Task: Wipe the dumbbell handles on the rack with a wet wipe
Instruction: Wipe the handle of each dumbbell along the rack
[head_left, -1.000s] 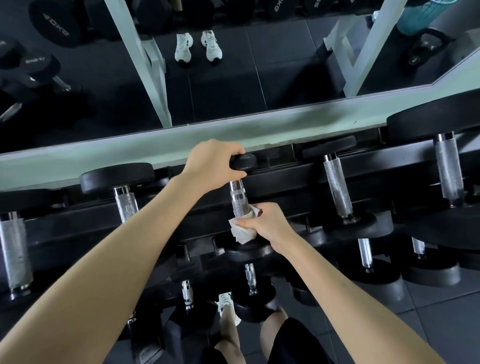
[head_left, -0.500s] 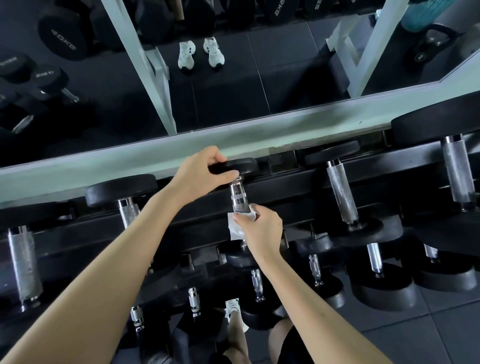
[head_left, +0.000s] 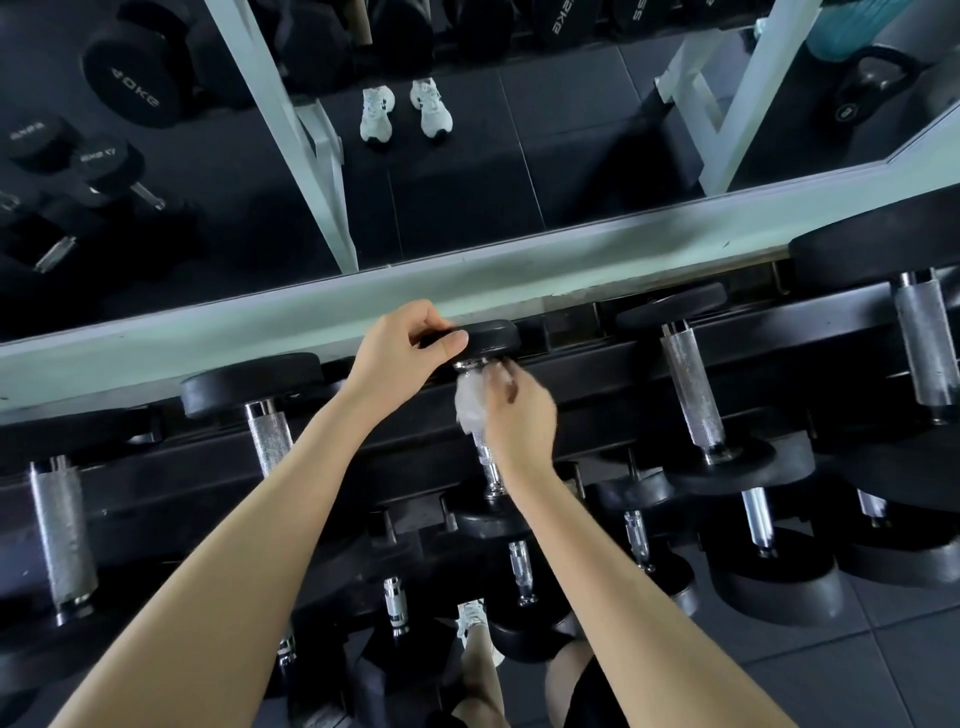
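A black rack (head_left: 571, 371) of dumbbells runs across the view, just in front of a wall mirror (head_left: 467, 182) with a pale ledge along its lower edge. The dumbbell (head_left: 491, 332) being cleaned lies on the top tier near the middle, with one black end towards the mirror and the other end (head_left: 488, 522) towards the person.

The left hand (head_left: 400, 353) holds the far end, thumb and fingers curled round its rim. The right hand (head_left: 522, 418) is on the upper part of the metal handle (head_left: 485, 457), just below that far end. Its fingers are curled round a white wet wipe (head_left: 470, 408), which is wrapped against the handle. This hand is blurred, so the exact lie of each finger cannot be told. The lower stretch of the handle shows bare beneath the wipe.

Other dumbbells lie on either side on the same tier: a larger one (head_left: 693, 387) to the right and another (head_left: 270, 441) to the left, both well apart from the hands. Smaller dumbbells (head_left: 519, 571) sit on the tier below.

The person's white shoe (head_left: 471, 621) shows at the bottom on the dark tiled floor (head_left: 909, 665), and the mirror reflects a pair of white shoes (head_left: 405, 111) and more weights.
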